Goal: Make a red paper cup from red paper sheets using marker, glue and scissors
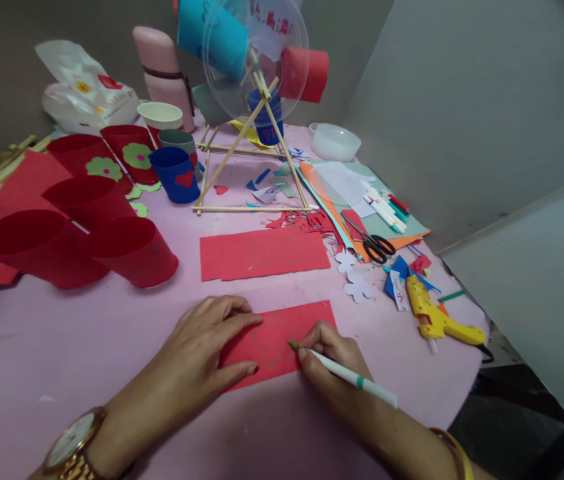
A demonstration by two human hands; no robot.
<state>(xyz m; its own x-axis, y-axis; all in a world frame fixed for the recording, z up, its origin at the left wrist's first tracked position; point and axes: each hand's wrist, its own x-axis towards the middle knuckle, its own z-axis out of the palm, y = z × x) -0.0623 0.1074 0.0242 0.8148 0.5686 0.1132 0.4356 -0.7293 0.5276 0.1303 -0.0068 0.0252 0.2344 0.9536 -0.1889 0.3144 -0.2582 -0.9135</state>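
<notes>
A red paper strip (282, 333) lies near the front of the pink table (87, 347). My left hand (202, 353) rests flat on its left end, fingers stretched out, pressing it down. My right hand (332, 367) is closed around a white pen with a green tip (347, 375). The pen tip touches the red strip near its lower middle, where faint pen lines show. A second, longer red strip (262, 253) lies just beyond.
Red paper cups (132, 250) lie at the left, a blue cup (177, 173) behind them. A stick-framed wheel with cups (252, 60) stands at the back. Scissors (375, 245), markers, coloured paper sheets, white paper flowers (357, 283) and a yellow glue gun (435, 317) sit at the right.
</notes>
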